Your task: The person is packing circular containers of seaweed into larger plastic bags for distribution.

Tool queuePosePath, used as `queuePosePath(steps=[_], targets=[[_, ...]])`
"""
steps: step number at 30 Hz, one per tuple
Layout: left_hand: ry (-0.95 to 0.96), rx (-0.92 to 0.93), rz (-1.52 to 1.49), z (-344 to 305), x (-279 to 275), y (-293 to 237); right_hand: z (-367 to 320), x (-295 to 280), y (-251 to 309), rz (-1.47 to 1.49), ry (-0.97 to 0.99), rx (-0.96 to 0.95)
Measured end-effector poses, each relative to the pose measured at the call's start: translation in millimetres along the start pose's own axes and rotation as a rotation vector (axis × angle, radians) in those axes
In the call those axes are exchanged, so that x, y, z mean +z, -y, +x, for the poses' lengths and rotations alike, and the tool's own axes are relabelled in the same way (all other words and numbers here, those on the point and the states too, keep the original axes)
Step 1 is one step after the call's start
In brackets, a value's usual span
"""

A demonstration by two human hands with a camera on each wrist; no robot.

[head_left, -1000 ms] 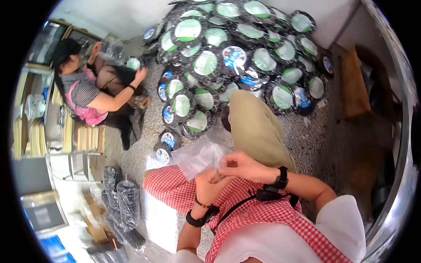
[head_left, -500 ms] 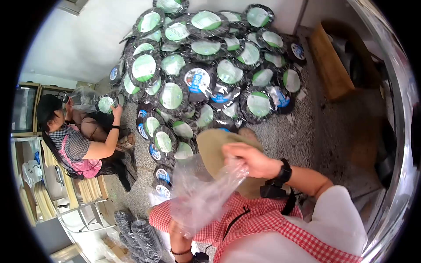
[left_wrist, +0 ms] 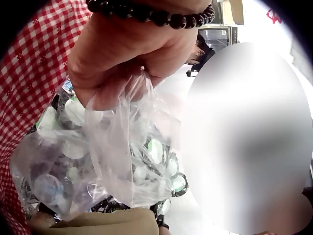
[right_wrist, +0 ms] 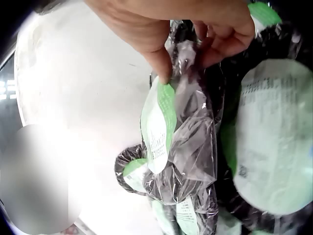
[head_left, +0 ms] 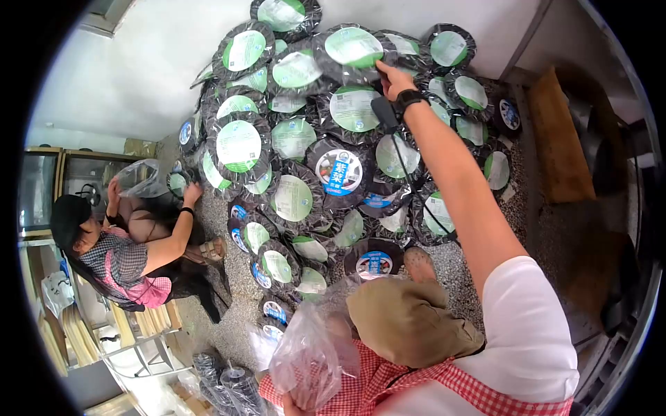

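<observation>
Far left of both grips, a second person [head_left: 121, 260] sits at the edge of the pile [head_left: 298, 166] of round black packs with green labels. The left hand [left_wrist: 127, 54] is closed in a fist around the gathered mouth of a clear bag [left_wrist: 122, 161]. The bag hangs slack below that grip, against the checked apron [head_left: 416, 385]. The pile rises above and to the right of this grip. The right hand [right_wrist: 195, 29] is stretched to the pile's top, with thumb and fingers pinching the wrapper edge of one pack [right_wrist: 178, 137]. The pack hangs on edge just below the fingertips, probably touching its neighbours, though the wrist view is too close to be sure.
</observation>
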State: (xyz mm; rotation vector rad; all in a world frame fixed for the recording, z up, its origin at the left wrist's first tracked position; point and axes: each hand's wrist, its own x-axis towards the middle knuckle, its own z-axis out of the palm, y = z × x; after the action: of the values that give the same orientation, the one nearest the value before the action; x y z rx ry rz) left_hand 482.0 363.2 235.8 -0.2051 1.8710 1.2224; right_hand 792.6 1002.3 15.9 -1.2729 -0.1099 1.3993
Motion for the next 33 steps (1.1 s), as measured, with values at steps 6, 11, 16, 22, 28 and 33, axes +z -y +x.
queuePosePath(steps=[6, 11, 16, 22, 28, 33], targets=[[0.331, -0.125, -0.219, 78.7, -72.5, 50.6, -15.9, 30.4, 37.1, -0.197, 0.02, -0.181], [0.108, -0.207, -0.082, 57.1, -59.8, 52.8, 11.7, 56.7, 16.4, -0.025, 0.194, -0.072], [0.067, -0.241, -0.052, 51.5, -59.5, 57.0, 1.6, 115.6, 7.9, -0.431, 0.39, -0.616], [0.066, -0.252, -0.03, 49.4, -56.1, 54.0, 8.6, 121.5, -19.3, -0.986, 0.041, -0.809], [0.085, -0.254, -0.013, 56.9, -50.9, 57.0, -53.5, 68.7, 27.0, -0.482, 0.456, -0.639], [0.146, -0.243, -0.046, 58.0, -52.8, 58.9, 3.7, -16.5, 106.1, 0.126, 0.146, -0.581]])
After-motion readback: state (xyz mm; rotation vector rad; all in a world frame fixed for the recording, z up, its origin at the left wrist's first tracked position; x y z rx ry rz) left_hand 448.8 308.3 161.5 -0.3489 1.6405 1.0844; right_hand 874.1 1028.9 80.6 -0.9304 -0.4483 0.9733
